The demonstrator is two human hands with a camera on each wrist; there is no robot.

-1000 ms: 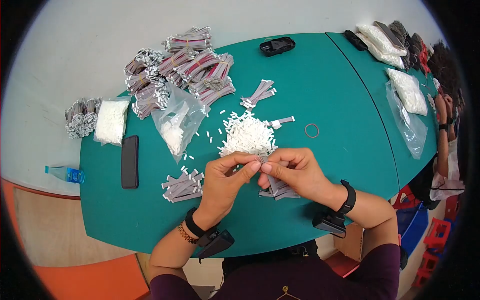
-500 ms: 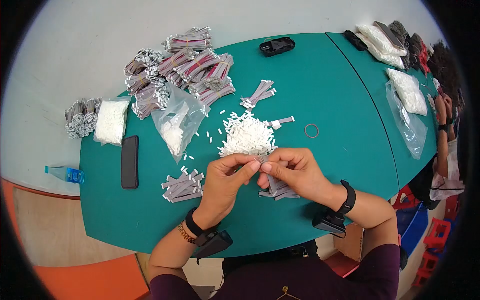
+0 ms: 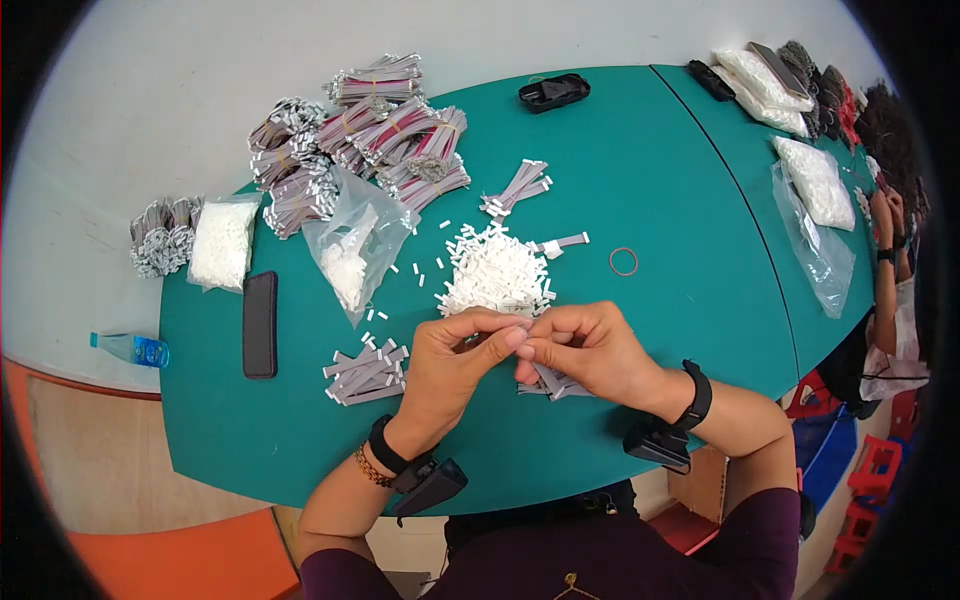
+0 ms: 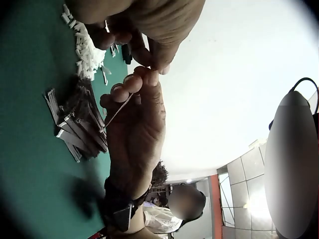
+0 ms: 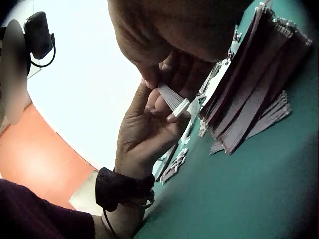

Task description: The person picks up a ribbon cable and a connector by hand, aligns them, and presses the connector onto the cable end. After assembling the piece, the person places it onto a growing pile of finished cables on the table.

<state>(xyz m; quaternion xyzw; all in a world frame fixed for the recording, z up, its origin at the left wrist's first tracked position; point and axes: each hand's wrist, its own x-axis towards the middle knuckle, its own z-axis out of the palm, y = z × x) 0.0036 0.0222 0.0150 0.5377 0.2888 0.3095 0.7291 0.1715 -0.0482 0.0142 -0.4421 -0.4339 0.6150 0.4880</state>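
My left hand (image 3: 452, 358) and right hand (image 3: 590, 348) meet at the fingertips over the near side of the table. Between them they pinch a flat grey ribbon cable, mostly covered by fingers in the head view. In the right wrist view the ribbon cable (image 5: 171, 98) fans into thin wires that enter a white connector (image 5: 181, 107) by the left fingers. Seen from the left wrist, a thin edge of cable (image 4: 117, 112) slants down across the right palm. A pile of small white connector housings (image 3: 495, 268) lies just beyond the hands.
Loose ribbon cables (image 3: 366, 372) lie left of the hands; more (image 3: 558, 382) lie under the right hand. Bundled cables (image 3: 395, 130), a bag of white pieces (image 3: 345, 265), a phone (image 3: 260, 325) and a red rubber band (image 3: 624, 262) are on the table (image 3: 690, 300). Another person's arms (image 3: 884, 240) are at right.
My right fingers have shifted and closed in against the left fingertips. The ribbon cable that showed between the hands is now mostly covered in the head view.
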